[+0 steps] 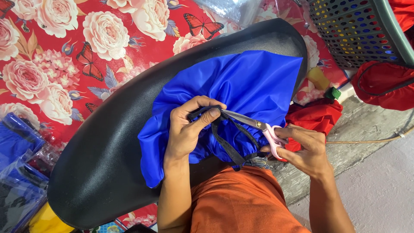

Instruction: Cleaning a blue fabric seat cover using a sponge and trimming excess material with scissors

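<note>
My right hand point(302, 144) hides the pink scissors' point(271, 134) handle loops, my left thumb covers the black strap's point(228, 142) end, grey basket point(362, 30) cut off top-right.

Clear plastic packets of blue cloth point(19, 146), lower left.

**Informal sewing spot, floor level**

Person is sitting on a floral mat point(56, 56) next to bare concrete point(371, 181), working over a black padded board point(99, 155). Packed garments point(19, 172) are piling up at one side, red fabric point(317, 116) and a perforated plastic basket point(358, 30) at the other. Looking like home piecework, not a factory.
</note>
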